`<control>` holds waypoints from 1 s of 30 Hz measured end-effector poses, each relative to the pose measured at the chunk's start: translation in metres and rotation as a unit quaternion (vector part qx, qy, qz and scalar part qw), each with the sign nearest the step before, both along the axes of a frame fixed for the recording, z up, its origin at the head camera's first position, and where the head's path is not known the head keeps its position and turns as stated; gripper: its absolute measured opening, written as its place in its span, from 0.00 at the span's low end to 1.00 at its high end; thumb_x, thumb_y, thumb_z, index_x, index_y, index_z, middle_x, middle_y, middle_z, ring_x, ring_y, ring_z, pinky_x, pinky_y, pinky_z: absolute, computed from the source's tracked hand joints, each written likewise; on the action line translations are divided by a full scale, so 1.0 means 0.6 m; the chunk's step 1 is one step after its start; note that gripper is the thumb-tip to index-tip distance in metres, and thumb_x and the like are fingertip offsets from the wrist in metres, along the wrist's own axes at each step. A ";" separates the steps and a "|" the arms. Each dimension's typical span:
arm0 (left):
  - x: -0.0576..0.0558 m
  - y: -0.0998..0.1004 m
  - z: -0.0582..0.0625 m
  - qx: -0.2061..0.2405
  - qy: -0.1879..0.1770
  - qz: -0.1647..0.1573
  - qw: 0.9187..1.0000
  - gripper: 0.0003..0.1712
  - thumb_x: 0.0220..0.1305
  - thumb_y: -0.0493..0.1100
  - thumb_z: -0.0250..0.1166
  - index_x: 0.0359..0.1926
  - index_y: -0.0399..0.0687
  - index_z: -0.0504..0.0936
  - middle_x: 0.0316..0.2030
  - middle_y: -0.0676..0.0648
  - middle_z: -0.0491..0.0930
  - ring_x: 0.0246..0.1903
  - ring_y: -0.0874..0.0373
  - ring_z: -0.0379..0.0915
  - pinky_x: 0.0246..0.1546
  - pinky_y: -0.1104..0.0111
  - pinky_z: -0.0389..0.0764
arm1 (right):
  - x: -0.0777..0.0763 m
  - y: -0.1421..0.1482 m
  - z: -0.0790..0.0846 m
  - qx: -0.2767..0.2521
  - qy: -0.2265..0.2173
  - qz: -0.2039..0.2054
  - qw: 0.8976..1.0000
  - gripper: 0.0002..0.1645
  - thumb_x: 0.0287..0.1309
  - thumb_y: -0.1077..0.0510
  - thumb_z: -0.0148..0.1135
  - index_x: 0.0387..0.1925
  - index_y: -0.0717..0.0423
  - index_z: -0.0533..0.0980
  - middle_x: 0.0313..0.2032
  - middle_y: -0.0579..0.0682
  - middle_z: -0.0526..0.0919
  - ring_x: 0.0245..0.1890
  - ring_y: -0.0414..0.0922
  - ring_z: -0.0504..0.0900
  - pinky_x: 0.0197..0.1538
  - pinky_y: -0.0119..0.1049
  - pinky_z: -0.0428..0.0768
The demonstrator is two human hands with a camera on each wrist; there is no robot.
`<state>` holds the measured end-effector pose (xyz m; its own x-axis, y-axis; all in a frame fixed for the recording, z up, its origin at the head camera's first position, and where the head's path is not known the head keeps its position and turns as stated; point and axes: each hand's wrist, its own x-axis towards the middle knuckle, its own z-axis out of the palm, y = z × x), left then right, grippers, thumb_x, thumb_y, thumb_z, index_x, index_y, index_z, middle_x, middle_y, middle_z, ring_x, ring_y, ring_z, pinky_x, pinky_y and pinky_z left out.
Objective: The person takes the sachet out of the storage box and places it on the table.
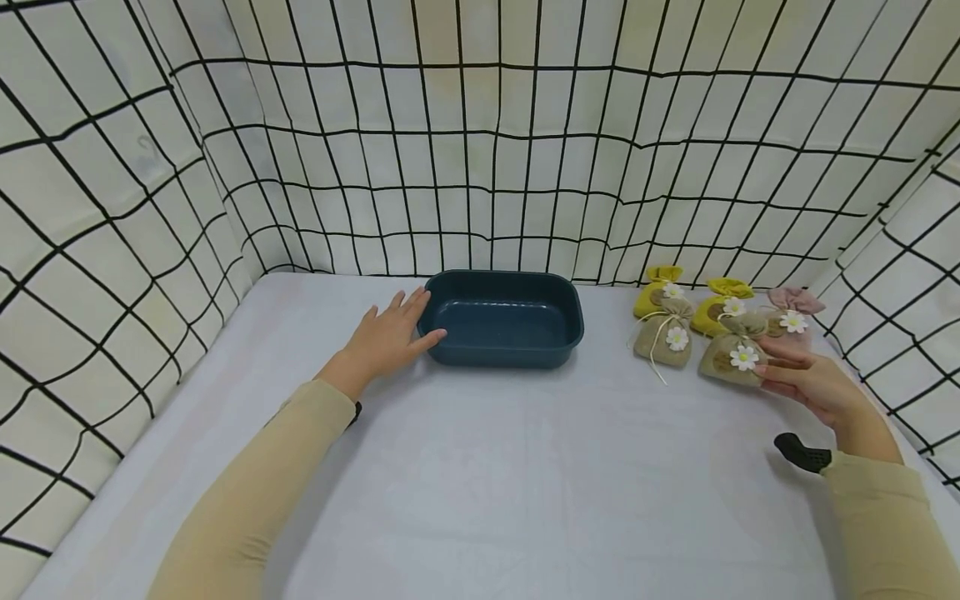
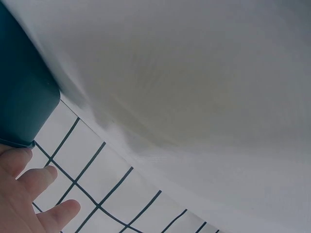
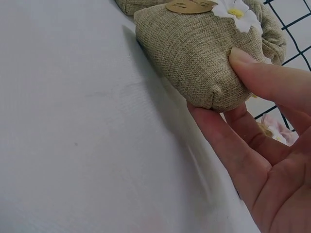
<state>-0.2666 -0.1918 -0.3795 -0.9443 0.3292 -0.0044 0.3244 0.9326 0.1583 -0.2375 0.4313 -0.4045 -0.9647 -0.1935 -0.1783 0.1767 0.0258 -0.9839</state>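
In the head view my left hand [image 1: 385, 340] touches the left rim of a dark blue rectangular basin [image 1: 495, 357], its fingers spread. The left wrist view catches the fingertips against the basin's edge [image 2: 29, 107]. Over on the right, my right hand [image 1: 819, 390] pinches a beige burlap sachet [image 1: 722, 362] with a white daisy on it. In the right wrist view the thumb lies on one side of this sachet [image 3: 187, 53] and the fingers are under its lower corner. It looks slightly lifted there.
Beside the held sachet are another beige sachet [image 1: 660, 346], two yellow sachets [image 1: 647, 304] [image 1: 705, 318] and a pink sachet [image 1: 797, 342], partly hidden. A black wire grid [image 1: 495, 133] encloses the back and sides of the white-covered table [image 1: 525, 467].
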 end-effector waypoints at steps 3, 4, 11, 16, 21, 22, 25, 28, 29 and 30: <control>0.001 0.001 0.002 0.003 0.000 0.000 1.000 0.50 0.77 0.69 0.48 0.82 0.40 0.46 0.81 0.41 0.45 0.78 0.39 0.41 0.71 0.34 0.48 | -0.001 0.000 -0.001 -0.001 -0.012 -0.005 1.000 0.29 0.69 0.70 0.62 0.43 0.26 0.87 0.43 0.31 0.86 0.40 0.32 0.85 0.42 0.29 0.85; 0.001 0.001 0.003 0.003 0.001 0.000 1.000 0.50 0.77 0.69 0.48 0.82 0.40 0.46 0.81 0.41 0.45 0.78 0.38 0.41 0.71 0.34 0.49 | -0.001 0.000 -0.001 -0.001 -0.016 -0.007 1.000 0.29 0.69 0.70 0.62 0.43 0.26 0.87 0.43 0.30 0.86 0.40 0.32 0.85 0.42 0.29 0.85; 0.002 0.002 0.005 0.003 0.001 0.000 1.000 0.50 0.77 0.68 0.48 0.82 0.39 0.47 0.81 0.40 0.45 0.78 0.38 0.41 0.70 0.33 0.49 | -0.004 -0.003 0.001 0.013 -0.026 -0.014 0.999 0.29 0.69 0.69 0.62 0.42 0.25 0.87 0.42 0.30 0.86 0.39 0.32 0.85 0.41 0.29 0.85; 0.002 0.001 0.004 0.006 0.001 0.001 1.000 0.50 0.77 0.68 0.48 0.82 0.39 0.47 0.81 0.41 0.45 0.78 0.38 0.41 0.71 0.34 0.49 | -0.005 -0.009 0.007 0.038 -0.024 -0.011 0.999 0.29 0.68 0.68 0.64 0.42 0.22 0.86 0.42 0.29 0.85 0.39 0.31 0.85 0.41 0.29 0.85; 0.000 0.001 0.003 0.004 -0.004 0.001 1.000 0.50 0.77 0.68 0.48 0.82 0.39 0.46 0.81 0.40 0.44 0.78 0.38 0.41 0.71 0.33 0.48 | -0.006 -0.012 0.012 0.040 -0.031 -0.009 0.999 0.29 0.68 0.68 0.64 0.42 0.22 0.86 0.42 0.29 0.85 0.40 0.31 0.84 0.42 0.29 0.85; 0.000 0.001 0.003 0.004 -0.005 0.001 1.000 0.50 0.77 0.68 0.48 0.82 0.39 0.46 0.81 0.40 0.44 0.78 0.38 0.40 0.71 0.33 0.48 | -0.006 -0.012 0.012 0.039 -0.032 -0.008 0.999 0.29 0.69 0.68 0.64 0.42 0.22 0.86 0.42 0.29 0.85 0.40 0.31 0.84 0.42 0.29 0.85; 0.001 0.000 0.004 0.004 -0.005 0.001 1.000 0.50 0.77 0.68 0.48 0.82 0.40 0.46 0.81 0.41 0.44 0.78 0.38 0.41 0.71 0.33 0.48 | -0.006 -0.011 0.012 0.036 -0.033 -0.006 0.999 0.29 0.69 0.68 0.64 0.42 0.23 0.86 0.42 0.29 0.85 0.40 0.30 0.84 0.42 0.29 0.85; 0.002 0.000 0.005 0.005 -0.004 0.000 1.000 0.50 0.77 0.69 0.48 0.82 0.40 0.47 0.81 0.41 0.45 0.78 0.38 0.41 0.71 0.34 0.49 | -0.006 -0.009 0.012 0.033 -0.032 -0.004 0.999 0.29 0.68 0.68 0.64 0.42 0.23 0.86 0.42 0.29 0.85 0.41 0.31 0.84 0.42 0.29 0.85; 0.002 0.000 0.005 0.004 -0.004 0.000 1.000 0.50 0.77 0.69 0.47 0.82 0.40 0.47 0.81 0.41 0.45 0.78 0.38 0.41 0.71 0.34 0.49 | -0.006 -0.009 0.011 0.033 -0.033 -0.003 0.999 0.29 0.68 0.68 0.64 0.42 0.23 0.86 0.42 0.29 0.85 0.40 0.31 0.84 0.42 0.29 0.85; 0.002 0.000 0.005 0.004 -0.003 0.000 1.000 0.50 0.77 0.69 0.47 0.82 0.40 0.47 0.81 0.41 0.45 0.78 0.38 0.41 0.71 0.34 0.49 | -0.006 -0.008 0.011 0.032 -0.033 -0.003 0.999 0.29 0.68 0.69 0.64 0.42 0.23 0.86 0.42 0.29 0.85 0.40 0.31 0.84 0.42 0.29 0.85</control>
